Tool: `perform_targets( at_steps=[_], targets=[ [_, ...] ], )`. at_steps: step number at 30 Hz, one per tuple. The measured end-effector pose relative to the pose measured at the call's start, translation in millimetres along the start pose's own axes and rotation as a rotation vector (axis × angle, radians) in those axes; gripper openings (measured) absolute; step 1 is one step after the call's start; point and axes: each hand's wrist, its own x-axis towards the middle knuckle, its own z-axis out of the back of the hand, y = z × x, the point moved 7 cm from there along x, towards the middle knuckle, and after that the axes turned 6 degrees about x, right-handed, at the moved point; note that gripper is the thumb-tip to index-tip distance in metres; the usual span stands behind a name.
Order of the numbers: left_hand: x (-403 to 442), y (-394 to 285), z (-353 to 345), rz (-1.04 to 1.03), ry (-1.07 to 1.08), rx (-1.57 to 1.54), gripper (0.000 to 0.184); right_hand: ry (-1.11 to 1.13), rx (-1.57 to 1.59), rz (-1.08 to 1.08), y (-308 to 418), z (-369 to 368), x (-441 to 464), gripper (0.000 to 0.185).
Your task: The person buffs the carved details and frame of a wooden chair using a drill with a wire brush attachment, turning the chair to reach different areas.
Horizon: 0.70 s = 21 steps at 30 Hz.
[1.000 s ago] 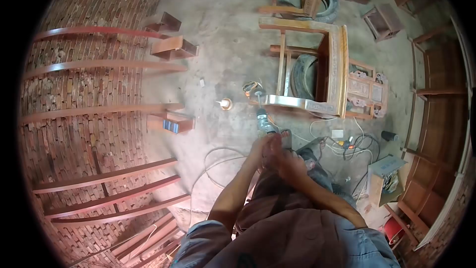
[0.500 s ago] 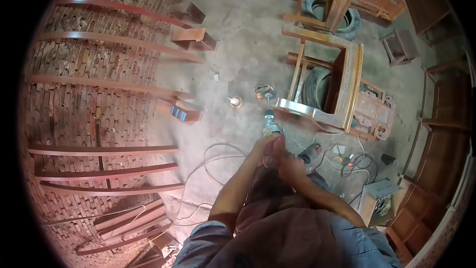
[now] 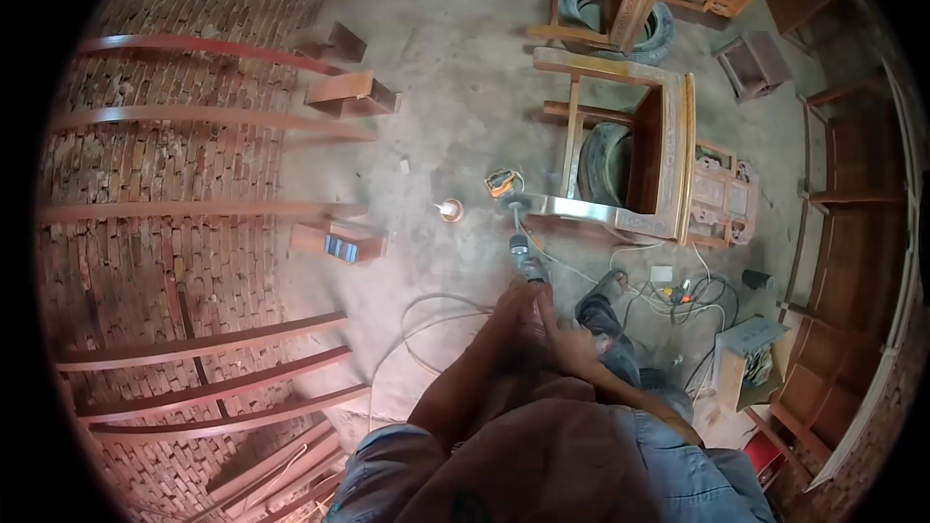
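Note:
A power tool (image 3: 528, 266) with a metallic front end and a long shaft points away from me, its tip near the end of a carved wooden frame's leg (image 3: 572, 210). My left hand (image 3: 515, 298) is wrapped round the tool's body. Close beside it, my right hand (image 3: 572, 341) also grips the tool's rear part. An orange and black object (image 3: 501, 183) lies on the floor just beyond the tip. To the left of the tool stands a small white-tipped item on a round base (image 3: 449, 210).
Long reddish wooden bars (image 3: 203, 210) span the left side. Small wooden stools (image 3: 354, 95) stand beside them. Cables (image 3: 412, 315) loop over the floor, a tyre (image 3: 605, 165) lies inside the frame, and an open box (image 3: 751, 358) sits at the right.
The view has shifted back and forth. Both hands and the tool have tilted and moved slightly, staying together. My leg at the right now shows more, stretched forward.

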Motion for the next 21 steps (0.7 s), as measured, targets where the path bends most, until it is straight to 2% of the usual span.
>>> perform_targets(
  at_steps=[2, 4, 9, 11, 14, 17, 19, 21],
  targets=[
    [-0.2, 12.3, 12.3, 0.154, -0.006, -0.195, 0.027, 0.023, -0.003, -0.042, 4.3, -7.4, 5.2, 0.080],
    [-18.7, -45.2, -1.0, 0.539, 0.006, -0.718, 0.027, 0.029, 0.029, -0.047, 12.1, -9.7, 3.3, 0.082],
    [-7.2, -90.0, 8.0, 0.273, 0.073, -0.452, 0.024, -0.016, 0.087, -0.095, 16.9, -1.0, 8.5, 0.092],
    [-10.1, -94.4, 3.8, 0.279, 0.077, -0.462, 0.023, -0.009, 0.093, -0.128, 14.5, -1.8, 5.0, 0.096],
    [-6.6, -86.8, -5.6, 0.413, 0.078, -0.587, 0.023, 0.081, 0.072, -0.187, 9.6, -10.2, -0.2, 0.100],
    [-8.7, -70.1, -8.6, 0.466, 0.078, -0.629, 0.023, 0.033, 0.064, -0.129, 9.2, -10.8, -3.3, 0.101],
    [-10.6, -87.1, -4.8, 0.458, 0.058, -0.642, 0.023, 0.023, 0.080, -0.123, 12.0, -13.9, -2.1, 0.101],
    [-7.1, -61.2, 0.8, 0.494, 0.054, -0.579, 0.023, 0.009, 0.082, -0.108, 13.9, -13.8, 1.4, 0.100]
  ],
)
